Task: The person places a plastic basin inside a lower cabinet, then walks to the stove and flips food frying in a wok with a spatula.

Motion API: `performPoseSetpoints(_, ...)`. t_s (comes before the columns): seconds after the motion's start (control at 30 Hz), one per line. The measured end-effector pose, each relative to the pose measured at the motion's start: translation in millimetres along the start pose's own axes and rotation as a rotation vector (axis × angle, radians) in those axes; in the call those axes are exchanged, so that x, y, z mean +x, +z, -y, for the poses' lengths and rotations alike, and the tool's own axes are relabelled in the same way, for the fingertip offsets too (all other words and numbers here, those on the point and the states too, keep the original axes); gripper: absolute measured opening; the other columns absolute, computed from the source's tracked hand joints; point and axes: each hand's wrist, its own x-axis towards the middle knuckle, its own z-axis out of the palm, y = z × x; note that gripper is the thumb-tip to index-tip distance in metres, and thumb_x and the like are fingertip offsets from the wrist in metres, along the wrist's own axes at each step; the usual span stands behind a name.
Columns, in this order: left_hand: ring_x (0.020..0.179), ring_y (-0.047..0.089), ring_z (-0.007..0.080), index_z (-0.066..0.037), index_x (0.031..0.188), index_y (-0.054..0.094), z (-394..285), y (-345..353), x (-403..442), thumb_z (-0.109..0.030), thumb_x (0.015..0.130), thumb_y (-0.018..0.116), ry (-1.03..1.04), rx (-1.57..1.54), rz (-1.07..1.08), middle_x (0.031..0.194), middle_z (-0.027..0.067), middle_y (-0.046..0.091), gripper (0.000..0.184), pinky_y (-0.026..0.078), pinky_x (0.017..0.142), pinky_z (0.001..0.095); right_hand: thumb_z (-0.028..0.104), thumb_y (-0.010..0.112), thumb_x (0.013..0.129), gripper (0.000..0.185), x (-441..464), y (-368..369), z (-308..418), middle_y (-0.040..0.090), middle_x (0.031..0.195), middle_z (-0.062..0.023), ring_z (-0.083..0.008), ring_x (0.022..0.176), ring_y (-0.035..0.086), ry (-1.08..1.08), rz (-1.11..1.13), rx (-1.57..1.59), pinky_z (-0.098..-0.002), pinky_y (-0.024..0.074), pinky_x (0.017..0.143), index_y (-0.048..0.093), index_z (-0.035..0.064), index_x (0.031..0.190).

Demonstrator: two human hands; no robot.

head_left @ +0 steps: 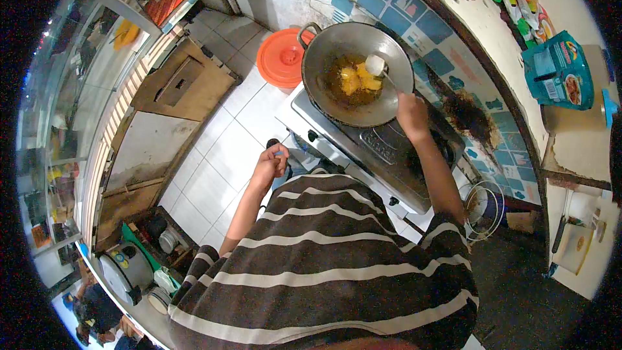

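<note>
My right hand is closed round the handle of a metal spatula, whose head is inside a large wok. Yellow pieces of food lie in oil at the bottom of the wok, just beside the spatula head. The wok rests on the left part of a gas stove. My left hand hangs in front of the stove, its fingers curled; whether anything small is between them is hidden.
An orange lidded bucket stands on the tiled floor left of the wok. A green-blue pouch lies on the ledge at right. A rice cooker is at lower left. Another person shows at the bottom left edge.
</note>
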Motion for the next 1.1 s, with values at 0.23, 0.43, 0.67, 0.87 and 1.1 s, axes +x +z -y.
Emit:
performPoseSetpoints(0.23, 0.043, 0.025, 0.0058, -0.007, 0.084, 0.048, -2.7, -0.3, 2.8, 0.008, 0.070, 0.032, -0.029, -0.021, -0.009, 0.052, -0.0043, 0.032, 0.026, 0.018, 0.041, 0.0221, 0.008, 0.050, 0.081, 0.015, 5.9, -10.3, 11.5, 0.063, 0.074, -0.0163, -0.0308, 0.069, 0.064, -0.008, 0.090, -0.126, -0.0395, 0.0517, 0.059, 0.064, 0.0053, 0.075)
performPoseSetpoints(0.43, 0.043, 0.025, 0.0060, -0.007, 0.083, 0.048, -4.5, 1.0, 7.8, 0.008, 0.069, 0.032, -0.026, -0.023, -0.003, 0.051, -0.0036, 0.032, 0.026, 0.019, 0.040, 0.0220, 0.009, 0.055, 0.078, 0.014, 21.6, 8.9, 36.1, 0.065, 0.074, -0.0099, -0.0252, 0.069, 0.065, -0.134, 0.253, -0.399, -0.0386, 0.0517, 0.058, 0.068, 0.0091, 0.076)
performPoseSetpoints(0.67, 0.043, 0.025, 0.0066, -0.006, 0.083, 0.047, -2.1, -4.9, 10.9, 0.008, 0.067, 0.031, -0.030, -0.081, -0.003, 0.051, -0.0033, 0.032, 0.027, 0.020, 0.040, 0.0223, 0.006, 0.053, 0.077, 0.014, 24.4, 7.2, 29.0, 0.063, 0.067, -0.0094, -0.0247, 0.070, 0.065, -0.124, 0.318, -0.362, -0.0355, 0.0517, 0.060, 0.066, 0.0088, 0.078)
performPoseSetpoints(0.87, 0.044, 0.025, 0.0069, -0.006, 0.083, 0.047, -8.2, -4.5, 9.5, 0.008, 0.067, 0.032, 0.025, -0.027, -0.013, 0.051, -0.0034, 0.032, 0.026, 0.020, 0.041, 0.0226, 0.014, 0.049, 0.081, 0.018, 26.3, -19.3, -7.6, 0.064, 0.077, -0.0174, -0.0355, 0.072, 0.063, -0.046, 0.059, -0.113, -0.0451, 0.0500, 0.066, 0.063, 0.0032, 0.079)
performPoseSetpoints(1.1, 0.044, 0.026, 0.0068, -0.006, 0.083, 0.048, -10.6, -6.1, 10.9, 0.007, 0.067, 0.033, -0.001, -0.033, -0.033, 0.051, -0.0034, 0.032, 0.026, 0.020, 0.041, 0.0223, 0.014, 0.049, 0.081, 0.027, 12.6, -17.3, -21.5, 0.058, 0.098, -0.0256, -0.0409, 0.088, 0.058, 0.250, 0.227, 0.116, -0.0473, 0.0465, 0.076, 0.052, -0.0017, 0.102)
